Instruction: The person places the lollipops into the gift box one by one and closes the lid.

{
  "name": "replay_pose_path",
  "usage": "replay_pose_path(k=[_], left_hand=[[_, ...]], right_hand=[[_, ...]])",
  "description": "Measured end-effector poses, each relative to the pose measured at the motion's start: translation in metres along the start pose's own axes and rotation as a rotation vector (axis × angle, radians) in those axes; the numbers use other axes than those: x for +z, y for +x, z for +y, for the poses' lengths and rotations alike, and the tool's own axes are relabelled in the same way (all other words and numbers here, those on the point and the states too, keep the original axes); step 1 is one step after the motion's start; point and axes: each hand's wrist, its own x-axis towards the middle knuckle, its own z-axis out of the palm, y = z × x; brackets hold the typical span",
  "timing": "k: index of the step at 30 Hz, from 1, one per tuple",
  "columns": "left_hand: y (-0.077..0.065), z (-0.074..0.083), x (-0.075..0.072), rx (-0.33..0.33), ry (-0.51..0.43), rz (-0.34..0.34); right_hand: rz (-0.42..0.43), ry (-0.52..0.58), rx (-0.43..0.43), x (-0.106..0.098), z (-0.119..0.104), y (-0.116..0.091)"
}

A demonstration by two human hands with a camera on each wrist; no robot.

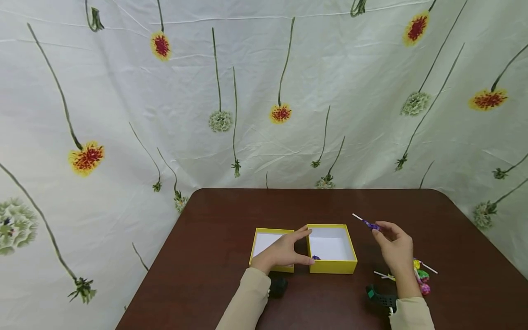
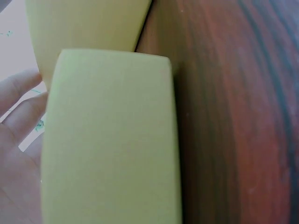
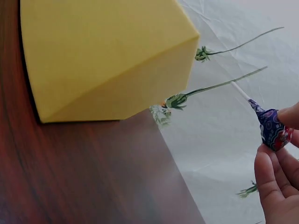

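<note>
My right hand (image 1: 397,245) pinches a purple-wrapped lollipop (image 3: 271,126) by its wrapped head, above the table to the right of a yellow box. The lollipop's white stick points up and left. My left hand (image 1: 284,250) rests at the left side of that yellow box (image 1: 333,267), thumb by the front left corner and fingers toward the back left corner, fairly straight. Inside the white-lined box, a bit of another purple lollipop (image 1: 316,257) shows near the front left. A second, shallower yellow tray-like piece, likely the lid (image 1: 264,233), lies under my left forearm, partly hidden.
Several lollipops (image 1: 423,276) in yellow, green and pink wrappers lie beside and behind my right wrist. A dark strap (image 1: 381,298) is at that wrist, and a black device (image 1: 278,287) at the left one. The brown table (image 1: 206,256) meets a flowered cloth backdrop (image 1: 264,146).
</note>
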Motion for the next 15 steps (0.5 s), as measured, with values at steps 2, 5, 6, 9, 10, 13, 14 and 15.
replay_pose_path(k=[2,5,6,9,10,13,14,15], left_hand=[[0.0,0.0,0.0,0.003,0.005,0.004],[-0.001,0.0,0.0,0.006,0.013,0.006],[-0.001,0.0,0.0,0.007,0.005,0.002],[0.0,-0.001,0.0,0.007,-0.005,-0.004],[0.0,-0.001,0.0,0.007,-0.009,-0.004],[0.0,-0.002,0.0,0.011,0.001,0.005],[0.0,-0.002,0.001,0.013,0.01,0.011],[0.0,-0.002,0.001,0.014,0.016,0.015]], right_hand=[[-0.01,0.017,-0.004,0.001,-0.001,-0.001],[-0.014,0.047,-0.012,0.002,-0.003,-0.001],[-0.013,0.058,-0.014,0.003,-0.004,-0.002],[-0.028,0.079,-0.017,0.005,-0.005,-0.003],[-0.037,0.086,-0.021,0.005,-0.006,-0.004],[-0.065,0.087,-0.035,0.006,-0.009,-0.005],[-0.072,0.083,-0.038,0.007,-0.01,-0.005],[-0.075,0.089,-0.038,0.008,-0.011,-0.006]])
